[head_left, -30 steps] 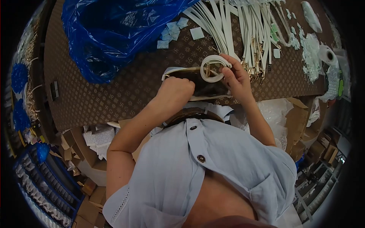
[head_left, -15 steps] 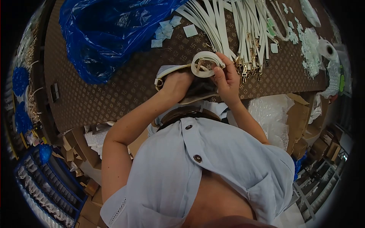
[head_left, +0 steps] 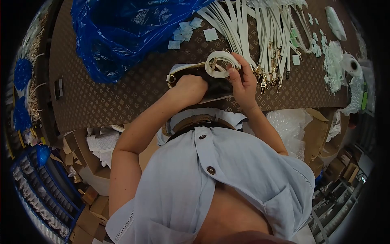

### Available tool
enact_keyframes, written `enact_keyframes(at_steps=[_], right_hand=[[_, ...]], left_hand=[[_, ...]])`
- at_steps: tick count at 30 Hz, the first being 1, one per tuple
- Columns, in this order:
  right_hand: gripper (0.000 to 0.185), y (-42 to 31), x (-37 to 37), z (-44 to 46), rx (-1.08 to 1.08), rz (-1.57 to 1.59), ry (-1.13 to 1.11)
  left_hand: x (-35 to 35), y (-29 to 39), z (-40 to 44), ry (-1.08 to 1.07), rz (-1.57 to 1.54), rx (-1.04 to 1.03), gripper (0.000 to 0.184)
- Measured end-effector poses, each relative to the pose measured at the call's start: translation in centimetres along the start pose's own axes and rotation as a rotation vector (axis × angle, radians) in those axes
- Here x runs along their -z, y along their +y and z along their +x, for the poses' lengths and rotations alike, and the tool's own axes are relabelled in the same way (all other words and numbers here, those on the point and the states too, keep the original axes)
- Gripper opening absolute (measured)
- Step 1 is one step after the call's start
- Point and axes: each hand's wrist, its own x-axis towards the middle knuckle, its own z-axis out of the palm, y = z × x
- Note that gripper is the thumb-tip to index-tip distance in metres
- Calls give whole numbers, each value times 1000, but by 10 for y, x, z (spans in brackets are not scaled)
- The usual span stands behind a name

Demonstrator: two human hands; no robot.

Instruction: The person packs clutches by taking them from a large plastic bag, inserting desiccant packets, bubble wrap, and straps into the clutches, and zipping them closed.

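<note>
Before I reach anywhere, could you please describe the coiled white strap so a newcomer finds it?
On the brown patterned table, look from the blue plastic bag rightward to the long white straps with metal clasps. Nearer the person, the right hand holds the coiled white strap by the open, dark-lined pouch. Unlike the neighbouring straps, laid out lengthwise, it is wound into a ring.

From one head-worn camera, we look forward and down, past the light-blue buttoned shirt [head_left: 174,183] close below, to the zippered pouch [head_left: 220,88] and patterned brown tabletop [head_left: 109,101] farther off, through a wide, round, dark-edged field.
</note>
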Motion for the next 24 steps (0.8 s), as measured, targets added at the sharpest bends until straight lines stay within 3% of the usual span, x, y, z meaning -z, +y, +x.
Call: enact_keyframes(at_steps=[1,2,4,5,7,8,10,14,16,17,19,20,22,24], right_hand=[[37,-4,0,-1,-31,-12,11],[35,-6,0,-3,-63,-23,26],[35,-6,-2,-2,-41,-31,35],[35,-4,-2,-3,-24,-32,45],[35,1,1,0,15,-82,44],[34,4,1,3,8,-98,54],[34,4,0,5,0,-113,62],[34,2,-1,8,-31,-84,64],[34,3,1,8,2,-108,65],[34,2,2,8,23,-153,54],[33,-2,4,10,43,-200,38],[34,-5,4,13,9,-159,8],[34,-21,1,20,-25,-115,-31],[39,-52,-1,25,185,-420,-343]], left_hand=[[4,4,7,-140,56,50,20],[7,4,12,-139,54,47,20],[14,3,23,-405,-86,58,32],[10,-4,24,-406,-81,53,32],[2,-16,18,-31,-151,-217,43],[8,-14,21,-34,-148,-214,43],[22,-6,28,-279,-269,-4,49],[17,1,16,-146,-333,37,46],[48,21,-11,-313,-244,248,42],[39,20,-26,-318,-243,243,42],[15,4,-61,179,57,-121,33],[7,0,-66,180,57,-116,33],[-5,-6,-74,607,324,-208,22],[-10,-10,-76,576,236,-179,18]])
